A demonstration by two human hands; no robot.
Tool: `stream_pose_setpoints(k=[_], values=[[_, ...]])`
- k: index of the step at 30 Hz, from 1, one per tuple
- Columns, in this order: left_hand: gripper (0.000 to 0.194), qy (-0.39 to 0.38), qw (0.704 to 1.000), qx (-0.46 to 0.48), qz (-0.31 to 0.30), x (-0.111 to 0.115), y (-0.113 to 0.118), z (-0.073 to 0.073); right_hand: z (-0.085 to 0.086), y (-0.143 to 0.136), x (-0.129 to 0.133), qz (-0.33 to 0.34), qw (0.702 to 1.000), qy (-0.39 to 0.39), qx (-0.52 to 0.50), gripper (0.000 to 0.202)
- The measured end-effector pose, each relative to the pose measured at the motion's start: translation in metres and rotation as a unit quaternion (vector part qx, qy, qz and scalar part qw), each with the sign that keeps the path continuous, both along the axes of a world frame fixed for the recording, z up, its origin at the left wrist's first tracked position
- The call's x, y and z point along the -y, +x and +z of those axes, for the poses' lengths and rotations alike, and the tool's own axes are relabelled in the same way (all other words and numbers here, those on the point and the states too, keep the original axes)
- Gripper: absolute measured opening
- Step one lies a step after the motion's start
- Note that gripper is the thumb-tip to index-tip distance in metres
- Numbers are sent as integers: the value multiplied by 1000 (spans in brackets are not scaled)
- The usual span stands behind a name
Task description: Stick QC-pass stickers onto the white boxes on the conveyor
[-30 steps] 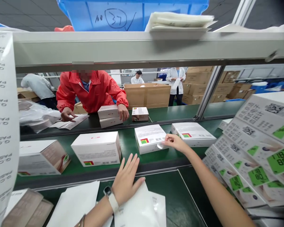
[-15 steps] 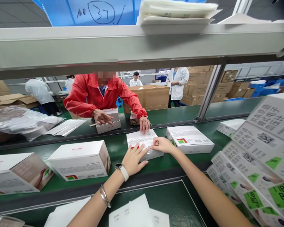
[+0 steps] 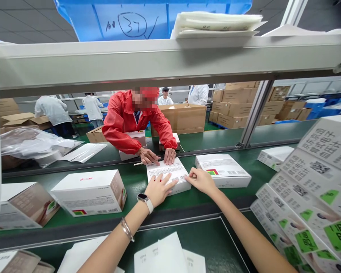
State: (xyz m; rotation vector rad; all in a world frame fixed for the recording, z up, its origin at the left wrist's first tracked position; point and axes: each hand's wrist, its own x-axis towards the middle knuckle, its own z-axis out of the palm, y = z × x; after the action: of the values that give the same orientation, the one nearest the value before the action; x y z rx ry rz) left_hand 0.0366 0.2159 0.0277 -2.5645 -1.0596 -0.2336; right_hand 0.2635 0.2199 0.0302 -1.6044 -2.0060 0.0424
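box (image 3: 178,169) lies betw. near & far edges of belt (image 3: 136,184). l. hand (image 3: 158,189) on box, fingers spread, grip released. r. hand (image 3: 202,180) curled at box's near r. corner; grip can't be told. co-worker's hands (image 3: 169,156) on far side.

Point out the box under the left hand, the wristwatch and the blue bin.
Box (image 3: 174,169): head view, printed top face.
Wristwatch (image 3: 142,196): head view, dark watch face.
Blue bin (image 3: 157,21): head view, front wall.

The bare left hand (image 3: 156,188) wears a rectangular, dark-faced wristwatch (image 3: 142,196) on a white strap (image 3: 149,206), and a shiny silver metal bangle (image 3: 126,229).
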Motion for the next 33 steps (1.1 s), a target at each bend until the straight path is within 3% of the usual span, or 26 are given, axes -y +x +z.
stream_pose_setpoints(k=[8, 12, 16, 20, 23, 26, 29, 33], values=[[56, 28, 999, -34, -6, 5, -24, -10, -30, -13, 53, 23, 995, -15, -93, 27], [48, 7, 1000, -30, -8, 15, -34, -4, -37, -15, 78, 58, 989, -59, -125, 23], [17, -73, 997, 7, -20, 43, -49, 13, -37, -18, 104, 71, 981, -98, -149, 24], [32, -139, 989, 58, 8, 94, -64, 19, -32, -28, 134, 137, 966, -156, -156, 21], [39, -198, 978, 66, -10, 140, -69, 8, -30, -41, 152, 201, 952, -194, -123, 18], [67, -236, 970, 46, -11, 172, -69, -10, -28, -55, 159, 203, 959, -189, -57, 17], [79, -239, 969, 43, 42, 185, -69, -25, -26, -69, 153, 167, 970, -175, -1, 16], [77, -234, 968, 45, 77, 185, -70, -37, -26, -89, 139, 130, 975, -173, 57, 14]])
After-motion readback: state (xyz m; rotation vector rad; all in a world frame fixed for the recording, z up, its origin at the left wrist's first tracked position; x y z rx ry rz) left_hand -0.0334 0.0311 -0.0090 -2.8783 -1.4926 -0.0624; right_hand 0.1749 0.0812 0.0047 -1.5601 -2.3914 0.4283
